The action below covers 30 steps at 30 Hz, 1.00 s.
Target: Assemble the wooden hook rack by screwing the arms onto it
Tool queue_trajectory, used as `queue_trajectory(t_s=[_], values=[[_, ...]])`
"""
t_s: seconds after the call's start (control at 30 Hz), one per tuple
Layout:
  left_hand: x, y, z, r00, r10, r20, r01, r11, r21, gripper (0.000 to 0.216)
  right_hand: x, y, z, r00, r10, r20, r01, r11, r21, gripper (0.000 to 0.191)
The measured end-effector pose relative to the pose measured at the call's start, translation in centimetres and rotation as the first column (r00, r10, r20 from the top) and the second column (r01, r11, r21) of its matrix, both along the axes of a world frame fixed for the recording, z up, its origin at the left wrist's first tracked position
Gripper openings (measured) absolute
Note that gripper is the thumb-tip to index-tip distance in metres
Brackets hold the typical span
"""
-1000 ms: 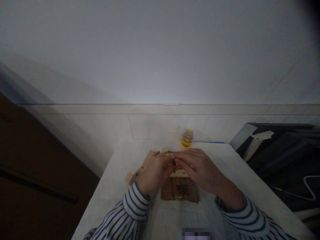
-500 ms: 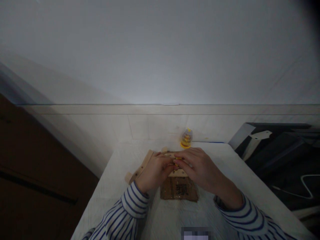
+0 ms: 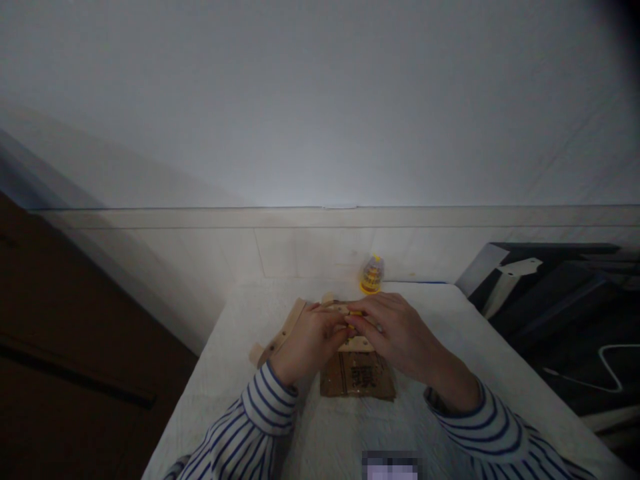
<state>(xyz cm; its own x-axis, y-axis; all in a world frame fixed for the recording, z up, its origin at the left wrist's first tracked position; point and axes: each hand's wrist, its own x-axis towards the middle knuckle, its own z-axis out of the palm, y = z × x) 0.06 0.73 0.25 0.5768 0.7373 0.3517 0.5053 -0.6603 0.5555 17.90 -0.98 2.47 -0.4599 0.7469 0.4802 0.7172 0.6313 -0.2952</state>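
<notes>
My left hand point(image 3: 309, 341) and my right hand point(image 3: 395, 330) meet fingertip to fingertip over a light wooden frame point(image 3: 287, 330) lying on a white table point(image 3: 235, 373). Both hands have their fingers curled and pinched together around a small yellowish item point(image 3: 354, 321) between them; what it is stays too small to make out. Under the frame lies a brown cardboard piece point(image 3: 357, 377) with dark print. Both sleeves are white with dark blue stripes.
A small yellow and clear container point(image 3: 372, 275) stands at the table's far edge by the pale wall. Dark panels and a white cable point(image 3: 607, 367) lie to the right of the table. A dark brown surface point(image 3: 75, 360) fills the left.
Both hands stay together on the wooden frame; the fingers shift only slightly. The view has drifted a little, so everything sits marginally higher.
</notes>
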Motion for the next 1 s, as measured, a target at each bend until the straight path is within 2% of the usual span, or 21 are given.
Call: queue_trajectory(t_s=[0.2,0.37,0.53,0.8,1.0], values=[[0.25,-0.06,-0.42,0.998,0.056,0.004,-0.056,0.998,-0.023,0.008,0.05,0.04,-0.09,1.000,-0.029,0.010,0.029,1.000,-0.001,0.019],[0.32,-0.02,-0.40,0.995,0.095,-0.010,-0.095,0.992,-0.083,0.006,-0.10,0.14,-0.28,1.000,0.005,-0.006,-0.005,1.000,0.008,0.016],[0.23,0.03,-0.45,0.993,0.112,-0.027,-0.113,0.991,-0.074,0.003,-0.13,0.05,-0.19,0.998,0.021,-0.060,-0.020,1.000,0.020,0.022],[0.06,0.23,-0.93,0.995,0.090,-0.028,-0.092,0.994,-0.057,0.008,-0.17,-0.13,0.34,0.995,0.069,-0.078,-0.071,0.997,-0.020,0.023],[-0.03,0.07,-0.49,0.998,0.060,-0.021,-0.061,0.996,-0.072,0.005,-0.13,0.03,0.07,0.997,0.059,-0.056,-0.059,0.998,-0.005,0.021]])
